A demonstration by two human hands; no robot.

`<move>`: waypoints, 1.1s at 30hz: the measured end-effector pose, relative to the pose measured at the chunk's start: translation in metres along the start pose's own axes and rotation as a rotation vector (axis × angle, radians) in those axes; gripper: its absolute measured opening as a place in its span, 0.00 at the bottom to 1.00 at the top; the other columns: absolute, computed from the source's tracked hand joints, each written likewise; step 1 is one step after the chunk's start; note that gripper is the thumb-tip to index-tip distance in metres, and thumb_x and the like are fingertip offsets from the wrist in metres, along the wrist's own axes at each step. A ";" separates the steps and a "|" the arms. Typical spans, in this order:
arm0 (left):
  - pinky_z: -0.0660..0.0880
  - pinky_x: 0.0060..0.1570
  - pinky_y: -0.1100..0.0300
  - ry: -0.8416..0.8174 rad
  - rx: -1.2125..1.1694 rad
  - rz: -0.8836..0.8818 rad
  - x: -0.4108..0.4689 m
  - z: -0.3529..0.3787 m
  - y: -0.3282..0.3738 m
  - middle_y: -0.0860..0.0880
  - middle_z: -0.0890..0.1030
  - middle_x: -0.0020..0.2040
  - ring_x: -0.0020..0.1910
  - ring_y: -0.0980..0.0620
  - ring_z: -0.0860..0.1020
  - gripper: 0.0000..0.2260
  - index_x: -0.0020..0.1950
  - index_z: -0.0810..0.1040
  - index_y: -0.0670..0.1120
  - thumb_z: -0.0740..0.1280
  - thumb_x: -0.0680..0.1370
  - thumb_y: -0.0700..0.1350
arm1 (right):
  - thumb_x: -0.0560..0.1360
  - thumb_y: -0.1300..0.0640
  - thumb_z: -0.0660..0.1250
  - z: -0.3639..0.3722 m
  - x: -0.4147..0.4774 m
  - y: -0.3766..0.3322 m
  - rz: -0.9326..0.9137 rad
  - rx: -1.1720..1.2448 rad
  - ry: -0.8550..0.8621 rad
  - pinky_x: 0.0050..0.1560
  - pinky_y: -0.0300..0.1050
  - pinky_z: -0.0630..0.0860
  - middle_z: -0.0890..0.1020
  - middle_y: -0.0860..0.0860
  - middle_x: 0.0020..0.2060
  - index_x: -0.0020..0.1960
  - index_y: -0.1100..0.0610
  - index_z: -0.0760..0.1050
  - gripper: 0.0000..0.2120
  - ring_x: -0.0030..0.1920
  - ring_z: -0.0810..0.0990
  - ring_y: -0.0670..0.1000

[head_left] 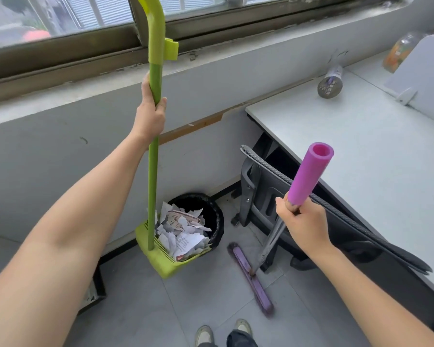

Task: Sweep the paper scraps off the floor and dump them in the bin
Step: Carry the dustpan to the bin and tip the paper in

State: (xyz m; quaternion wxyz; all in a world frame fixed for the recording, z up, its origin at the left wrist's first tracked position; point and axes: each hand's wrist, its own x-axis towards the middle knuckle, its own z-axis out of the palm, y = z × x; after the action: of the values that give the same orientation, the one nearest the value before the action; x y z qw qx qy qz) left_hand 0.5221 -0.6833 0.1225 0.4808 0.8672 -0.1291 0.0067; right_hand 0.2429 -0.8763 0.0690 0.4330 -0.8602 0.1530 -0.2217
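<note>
the left hand (pixel 150 113) is curled tight round the green handle (pixel 153 156) of the dustpan (pixel 161 261), thumb wrapped across the front. the dustpan is tipped at the rim of the black bin (pixel 214 216), with paper scraps (pixel 183 231) heaped in it and spilling toward the bin. the right hand (pixel 303 224) grips the broom (pixel 286 221) just under its purple foam sleeve, fingers closed round the shaft, and the broom head rests on the floor tiles (pixel 198 296) beside a black chair (pixel 268 196).

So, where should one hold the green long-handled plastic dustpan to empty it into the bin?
Grip the upright green pole high up, just under its lighter sleeve, where the left hand wraps it, coming from the left. The pan below is heaped with torn paper scraps and sits beside the black round bin on its right.
</note>
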 end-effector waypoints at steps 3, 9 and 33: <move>0.66 0.32 0.63 -0.012 -0.002 -0.005 0.006 0.001 0.000 0.51 0.65 0.33 0.30 0.54 0.65 0.26 0.77 0.46 0.53 0.53 0.82 0.43 | 0.72 0.65 0.67 -0.002 0.002 0.002 0.016 0.012 0.011 0.31 0.24 0.66 0.73 0.42 0.25 0.28 0.51 0.60 0.22 0.26 0.71 0.41; 0.66 0.32 0.63 -0.036 0.012 -0.032 0.013 0.008 0.000 0.52 0.66 0.34 0.30 0.54 0.66 0.27 0.77 0.44 0.54 0.53 0.82 0.43 | 0.73 0.65 0.67 -0.005 0.005 0.004 0.047 0.006 0.036 0.30 0.24 0.66 0.73 0.42 0.24 0.28 0.52 0.61 0.21 0.26 0.71 0.42; 0.67 0.32 0.62 -0.006 0.067 -0.065 0.019 0.004 0.013 0.44 0.71 0.48 0.30 0.56 0.67 0.28 0.78 0.40 0.52 0.52 0.83 0.42 | 0.73 0.64 0.66 -0.002 0.008 0.006 0.026 -0.026 0.021 0.30 0.26 0.66 0.72 0.46 0.28 0.28 0.55 0.61 0.19 0.27 0.71 0.44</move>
State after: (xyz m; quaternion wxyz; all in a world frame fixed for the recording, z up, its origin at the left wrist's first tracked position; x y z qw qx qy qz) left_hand 0.5372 -0.6970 0.1337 0.4509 0.8867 -0.1021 -0.0074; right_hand 0.2483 -0.8843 0.0668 0.4228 -0.8615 0.1714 -0.2230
